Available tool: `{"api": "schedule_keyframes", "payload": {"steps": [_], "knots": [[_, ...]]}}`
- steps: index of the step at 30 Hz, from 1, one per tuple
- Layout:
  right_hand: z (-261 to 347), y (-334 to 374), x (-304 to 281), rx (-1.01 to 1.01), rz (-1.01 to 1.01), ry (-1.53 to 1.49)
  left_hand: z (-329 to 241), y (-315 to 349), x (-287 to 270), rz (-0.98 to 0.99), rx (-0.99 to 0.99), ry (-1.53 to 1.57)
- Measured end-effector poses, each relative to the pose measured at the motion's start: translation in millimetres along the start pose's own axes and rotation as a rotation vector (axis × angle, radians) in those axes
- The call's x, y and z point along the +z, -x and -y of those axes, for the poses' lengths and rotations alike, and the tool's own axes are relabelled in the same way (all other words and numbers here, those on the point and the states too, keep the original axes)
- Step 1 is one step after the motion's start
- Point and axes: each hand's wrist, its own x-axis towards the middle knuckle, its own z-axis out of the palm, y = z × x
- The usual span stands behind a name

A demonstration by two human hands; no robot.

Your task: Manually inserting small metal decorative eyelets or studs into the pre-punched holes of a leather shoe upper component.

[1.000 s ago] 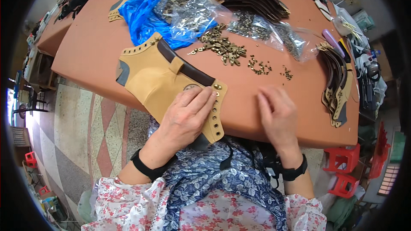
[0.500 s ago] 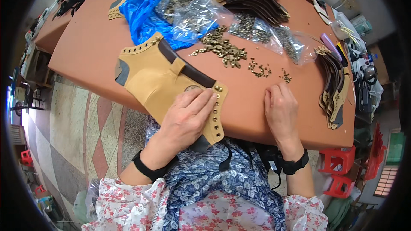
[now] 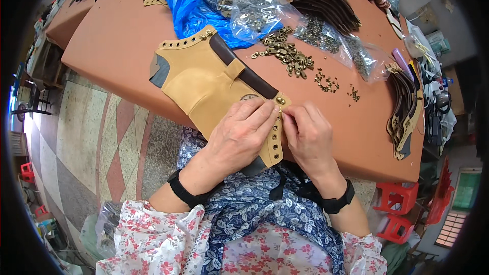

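A tan leather boot upper (image 3: 196, 81), with a dark brown padded collar and a back loop, lies across the table's near edge. Eyelets run down both of its front edges, and brass lace hooks (image 3: 280, 101) sit near the collar ends. My left hand (image 3: 234, 135) grips its right-hand portion, fingertips close to the eyelet row. Right beside those fingertips, my right hand (image 3: 309, 137) pinches at the same edge, just under the hooks. Whatever its fingers hold is hidden. Loose brass lace hooks (image 3: 293, 61) lie heaped beyond, with tiny rivets (image 3: 326, 81) scattered nearer.
A blue plastic bag (image 3: 191, 10) and clear bags of metal fittings (image 3: 257, 12) lie behind the boot upper. Stacked uppers (image 3: 323, 7) stand at the back, and more uppers (image 3: 402, 107) lie at the right edge. Red stools (image 3: 396, 198) stand below the table's right corner.
My right hand has moved left from beside the small rivets to the boot upper's eyelet edge, meeting my left fingertips. The view has shifted slightly; my left hand keeps its grip.
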Motion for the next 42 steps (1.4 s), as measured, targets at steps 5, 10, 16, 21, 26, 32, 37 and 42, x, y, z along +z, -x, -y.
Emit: {"api": "schedule_keyframes", "payload": {"steps": [5,10,16,21,26,32,37,42], "knots": [[-0.3,-3.3,8.7,-0.061,-0.04,0.034,-0.9,0.9,-1.2,-0.01,-0.014,0.006],[-3.9,-2.4,10.5,-0.078,-0.043,0.037,-1.1,-0.3,-1.1,-0.016,-0.021,0.015],[-6.6,-1.8,12.4,-0.109,-0.054,0.024,-1.2,-0.9,-2.2,0.0,-0.048,0.047],[-5.5,-1.9,12.0,-0.13,-0.056,0.048,-1.9,-1.5,-2.4,-0.012,-0.07,0.092],[-6.7,1.6,13.0,-0.158,-0.084,0.026,-2.6,-1.7,-2.8,0.0,-0.079,0.096],[-7.5,1.0,12.1,-0.052,-0.074,-0.085,-2.0,-1.5,-2.2,-0.005,-0.08,0.106],[-9.2,5.1,12.7,0.004,-0.085,-0.127,-2.4,-2.6,-3.6,0.0,-0.083,0.11],[-6.2,3.6,11.7,-0.007,-0.074,-0.107,-1.6,-1.8,-2.9,-0.001,-0.081,0.121]]}}
